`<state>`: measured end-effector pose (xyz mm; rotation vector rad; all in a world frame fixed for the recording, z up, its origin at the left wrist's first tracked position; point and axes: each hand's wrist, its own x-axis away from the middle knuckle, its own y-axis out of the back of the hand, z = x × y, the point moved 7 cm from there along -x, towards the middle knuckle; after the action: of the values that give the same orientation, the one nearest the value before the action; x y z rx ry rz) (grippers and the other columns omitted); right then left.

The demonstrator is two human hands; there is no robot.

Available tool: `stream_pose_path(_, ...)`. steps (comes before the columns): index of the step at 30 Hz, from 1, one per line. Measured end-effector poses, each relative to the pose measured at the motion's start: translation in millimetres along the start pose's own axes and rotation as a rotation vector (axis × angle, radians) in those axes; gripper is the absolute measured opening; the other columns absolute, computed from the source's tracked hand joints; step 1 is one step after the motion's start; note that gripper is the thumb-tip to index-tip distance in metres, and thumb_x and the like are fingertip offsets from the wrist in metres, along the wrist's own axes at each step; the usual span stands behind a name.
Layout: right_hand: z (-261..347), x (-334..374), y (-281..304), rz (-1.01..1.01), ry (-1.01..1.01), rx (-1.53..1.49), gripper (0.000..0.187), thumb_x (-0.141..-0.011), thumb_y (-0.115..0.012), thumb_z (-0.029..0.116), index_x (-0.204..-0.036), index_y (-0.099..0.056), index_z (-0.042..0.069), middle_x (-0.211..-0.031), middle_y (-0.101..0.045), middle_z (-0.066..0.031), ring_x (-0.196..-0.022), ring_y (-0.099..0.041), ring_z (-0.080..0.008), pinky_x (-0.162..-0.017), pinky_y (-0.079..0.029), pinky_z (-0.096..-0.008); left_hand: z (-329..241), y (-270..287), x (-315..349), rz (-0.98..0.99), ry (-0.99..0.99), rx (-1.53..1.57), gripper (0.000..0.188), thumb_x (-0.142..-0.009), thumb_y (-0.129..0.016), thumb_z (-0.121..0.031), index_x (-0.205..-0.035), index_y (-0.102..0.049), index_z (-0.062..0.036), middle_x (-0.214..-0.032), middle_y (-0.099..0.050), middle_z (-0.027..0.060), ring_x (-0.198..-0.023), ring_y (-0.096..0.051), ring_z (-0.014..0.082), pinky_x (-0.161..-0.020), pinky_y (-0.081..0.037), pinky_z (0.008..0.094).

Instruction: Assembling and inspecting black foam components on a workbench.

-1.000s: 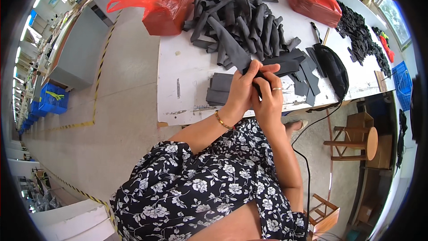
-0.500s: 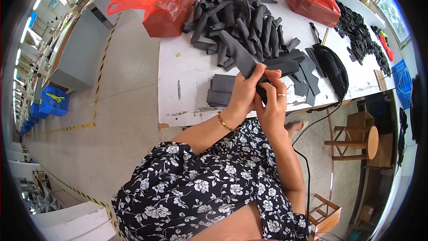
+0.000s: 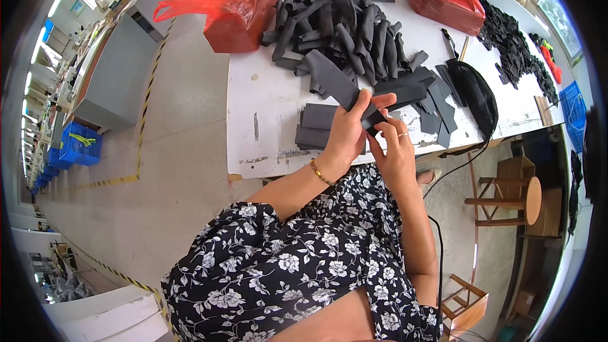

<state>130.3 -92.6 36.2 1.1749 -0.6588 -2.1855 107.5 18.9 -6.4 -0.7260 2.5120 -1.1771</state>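
A long flat strip of dark grey fabric [image 3: 334, 79] slants across my hands above the table's front edge. My left hand [image 3: 346, 132] grips it near its lower end, thumb on top. My right hand [image 3: 396, 155] is closed at that lower end, its thumb and fingers at the strip's edge. Just left of my hands lies a stack of folded dark grey pieces [image 3: 313, 128]. Beyond the strip rises a heap of rolled dark grey fabric tubes [image 3: 361, 35]. Several flat dark pieces [image 3: 437, 111] are spread right of my hands.
On the white table [image 3: 253, 104] stand a large red plastic bag [image 3: 237, 16] at back left and a smaller red bag [image 3: 446, 1] at back right. A black pouch [image 3: 472, 95] with a cord lies near the right edge. Small black pieces [image 3: 516, 54] are piled farther right. A wooden stool [image 3: 531, 201] stands below.
My right hand has moved a little right, and its fingers have loosened. The strip's lower end now shows flatter between my hands. My left hand keeps its grip.
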Motion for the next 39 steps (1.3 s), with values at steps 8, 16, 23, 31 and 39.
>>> stream_pose_path(8, -3.9, -1.8, 17.4, -0.054, 0.123, -0.079, 0.014, -0.081, -0.067, -0.005, -0.091, -0.059, -0.001, -0.096, -0.061, -0.0151, -0.079, -0.062, -0.0323, -0.066, -0.051, -0.0365, -39.0, -7.0, -19.2, -0.004, -0.168, 0.158, 0.029, -0.095, -0.058, -0.029, -0.109, -0.058, -0.0039, -0.097, -0.067, 0.0122, -0.091, -0.066, 0.0273, -0.089, -0.052, 0.0421)
stream_pose_path(16, -6.6, -8.4, 15.1, -0.076, 0.137, -0.144, 0.013, -0.080, -0.067, -0.006, -0.089, -0.058, -0.001, -0.096, -0.063, -0.0133, -0.076, -0.064, -0.0297, -0.064, -0.051, -0.0348, -10.2, -7.8, -6.0, -0.108, -0.202, 0.253, 0.034, -0.095, -0.057, -0.034, -0.104, -0.059, -0.0010, -0.087, -0.066, 0.0093, -0.081, -0.066, 0.0233, -0.081, -0.054, 0.0368)
stream_pose_path(23, -6.0, -12.9, 12.7, -0.076, 0.160, -0.141, 0.013, -0.079, -0.068, -0.006, -0.087, -0.058, -0.001, -0.092, -0.060, -0.0136, -0.070, -0.061, -0.0277, -0.058, -0.049, -0.0348, -4.5, -6.8, -2.8, -0.119, -0.170, 0.218, 0.036, -0.097, -0.054, -0.035, -0.104, -0.059, -0.0005, -0.087, -0.066, 0.0089, -0.081, -0.066, 0.0221, -0.079, -0.052, 0.0331)
stream_pose_path(31, -7.4, -12.3, 10.0, -0.059, 0.162, -0.168, 0.013, -0.079, -0.068, -0.006, -0.086, -0.058, -0.002, -0.093, -0.060, -0.0135, -0.069, -0.060, -0.0277, -0.057, -0.049, -0.0349, -2.1, -1.3, -6.1, -0.133, -0.141, 0.235, 0.034, -0.097, -0.054, -0.034, -0.104, -0.059, -0.0011, -0.086, -0.066, 0.0095, -0.081, -0.066, 0.0229, -0.079, -0.053, 0.0354)
stream_pose_path(39, -8.5, -5.0, 10.6, -0.038, 0.145, -0.173, 0.014, -0.077, -0.070, -0.005, -0.086, -0.060, -0.001, -0.094, -0.060, -0.0122, -0.071, -0.060, -0.0283, -0.060, -0.049, -0.0357, -5.9, -1.6, -6.5, -0.072, -0.071, 0.238, 0.033, -0.097, -0.056, -0.034, -0.106, -0.058, -0.0016, -0.087, -0.066, 0.0108, -0.082, -0.066, 0.0247, -0.081, -0.054, 0.0389)
